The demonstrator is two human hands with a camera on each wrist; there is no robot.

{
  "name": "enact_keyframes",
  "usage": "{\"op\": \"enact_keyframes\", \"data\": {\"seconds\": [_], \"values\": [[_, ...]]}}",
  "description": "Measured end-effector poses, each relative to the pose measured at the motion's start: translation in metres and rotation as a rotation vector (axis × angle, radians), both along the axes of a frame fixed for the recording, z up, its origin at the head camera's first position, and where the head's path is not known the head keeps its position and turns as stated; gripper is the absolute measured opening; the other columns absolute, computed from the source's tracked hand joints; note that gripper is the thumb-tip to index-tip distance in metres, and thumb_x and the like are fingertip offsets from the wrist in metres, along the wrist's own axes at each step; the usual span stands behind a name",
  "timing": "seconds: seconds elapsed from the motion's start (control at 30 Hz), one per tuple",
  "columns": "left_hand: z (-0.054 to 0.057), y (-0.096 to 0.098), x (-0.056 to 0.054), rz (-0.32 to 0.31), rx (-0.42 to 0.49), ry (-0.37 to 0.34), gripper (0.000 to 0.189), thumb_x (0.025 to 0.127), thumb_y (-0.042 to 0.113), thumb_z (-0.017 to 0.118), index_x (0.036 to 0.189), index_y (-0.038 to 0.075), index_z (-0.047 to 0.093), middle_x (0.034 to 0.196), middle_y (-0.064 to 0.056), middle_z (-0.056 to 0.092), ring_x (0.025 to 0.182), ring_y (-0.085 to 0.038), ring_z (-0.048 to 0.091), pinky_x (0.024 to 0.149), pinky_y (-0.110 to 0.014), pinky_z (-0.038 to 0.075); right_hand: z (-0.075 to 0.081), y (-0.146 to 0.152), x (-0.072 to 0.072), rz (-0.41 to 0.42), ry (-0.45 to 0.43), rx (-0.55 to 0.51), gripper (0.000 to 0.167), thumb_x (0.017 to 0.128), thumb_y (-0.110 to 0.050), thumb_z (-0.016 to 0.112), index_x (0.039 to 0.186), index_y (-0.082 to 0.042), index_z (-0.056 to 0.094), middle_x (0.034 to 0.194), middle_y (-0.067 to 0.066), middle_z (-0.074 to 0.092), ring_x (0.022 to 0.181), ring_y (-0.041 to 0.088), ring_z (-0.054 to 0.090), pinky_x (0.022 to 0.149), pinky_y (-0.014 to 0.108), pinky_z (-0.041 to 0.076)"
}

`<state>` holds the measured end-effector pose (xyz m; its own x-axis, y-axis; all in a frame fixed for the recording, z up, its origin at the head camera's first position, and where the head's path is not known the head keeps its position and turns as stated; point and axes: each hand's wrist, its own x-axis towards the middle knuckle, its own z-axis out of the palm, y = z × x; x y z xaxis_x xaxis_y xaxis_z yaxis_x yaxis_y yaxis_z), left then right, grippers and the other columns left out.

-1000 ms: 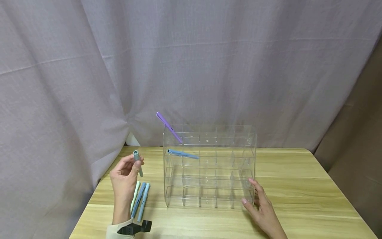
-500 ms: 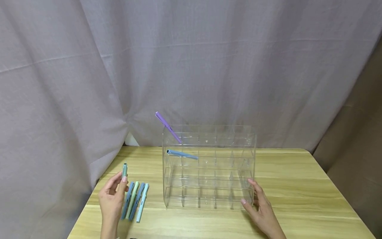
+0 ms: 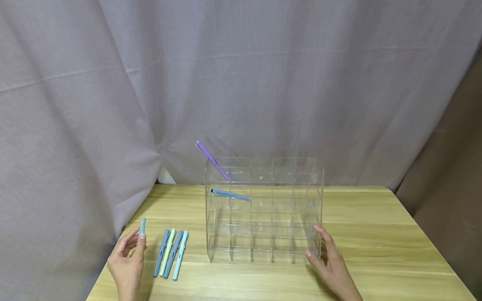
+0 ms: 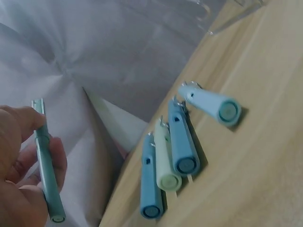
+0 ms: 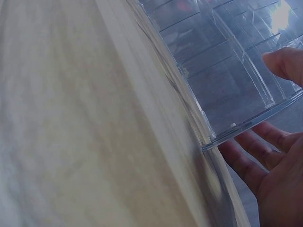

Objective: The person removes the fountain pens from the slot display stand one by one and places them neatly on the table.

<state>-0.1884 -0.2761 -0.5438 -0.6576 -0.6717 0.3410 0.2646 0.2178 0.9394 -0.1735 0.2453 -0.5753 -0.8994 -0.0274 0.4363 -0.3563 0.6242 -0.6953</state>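
In the head view my left hand pinches a green capped pen near the table's left edge. The left wrist view shows this pen between thumb and fingers. Right of that hand lie several pens side by side: a blue pen, a pale green pen, a second blue pen and a light blue pen. My right hand holds the lower right side of a clear compartmented rack. In the right wrist view its thumb is in front of the side panel, its fingers behind.
A purple pen leans in the rack's top left compartment, and another blue pen lies slanted one tier below. The wooden table extends right of the rack. A grey curtain hangs behind.
My left hand has moved left and down with the green pen, away from the rack, uncovering the leftmost blue pen on the table. The right hand and the rack have stayed put.
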Motion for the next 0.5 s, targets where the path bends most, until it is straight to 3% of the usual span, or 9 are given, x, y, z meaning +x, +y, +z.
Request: {"op": "enact_keyframes", "data": {"seconds": [0.17, 0.33, 0.4, 0.5], "values": [[-0.007, -0.003, 0.0, 0.053, -0.132, -0.115, 0.023, 0.092, 0.004, 0.083, 0.115, 0.001, 0.081, 0.08, 0.032, 0.07, 0.072, 0.013, 0.066, 0.065, -0.004, 0.054, -0.001, 0.001, 0.0, 0.011, -0.002, -0.007, 0.084, 0.098, -0.006, 0.076, 0.167, -0.013, 0.03, 0.166, 0.032, 0.039, 0.133, 0.06, 0.055, 0.083, 0.029, 0.06], [-0.014, -0.003, -0.002, 0.097, -0.24, -0.195, 0.02, 0.092, 0.008, 0.084, 0.111, 0.005, 0.083, 0.077, 0.041, 0.063, 0.071, 0.022, 0.061, 0.068, 0.001, 0.051, -0.001, 0.001, 0.0, 0.021, 0.007, -0.013, 0.084, 0.097, -0.005, 0.076, 0.167, -0.013, 0.03, 0.166, 0.032, 0.039, 0.133, 0.061, 0.055, 0.084, 0.023, 0.057], [-0.016, -0.003, -0.002, 0.104, -0.266, -0.21, 0.018, 0.091, 0.008, 0.085, 0.11, 0.006, 0.084, 0.077, 0.04, 0.063, 0.07, 0.023, 0.059, 0.068, 0.002, 0.05, -0.002, 0.001, 0.0, 0.019, 0.009, -0.012, 0.084, 0.097, -0.005, 0.076, 0.167, -0.013, 0.03, 0.166, 0.031, 0.039, 0.133, 0.061, 0.055, 0.083, 0.022, 0.057], [-0.02, -0.002, -0.003, 0.1, -0.299, -0.228, 0.019, 0.09, 0.009, 0.086, 0.109, 0.005, 0.084, 0.079, 0.016, 0.078, 0.068, 0.022, 0.058, 0.066, 0.002, 0.049, -0.001, 0.001, 0.0, 0.015, 0.004, -0.011, 0.084, 0.097, -0.006, 0.076, 0.167, -0.015, 0.03, 0.166, 0.031, 0.04, 0.133, 0.061, 0.055, 0.084, 0.023, 0.058]]}}
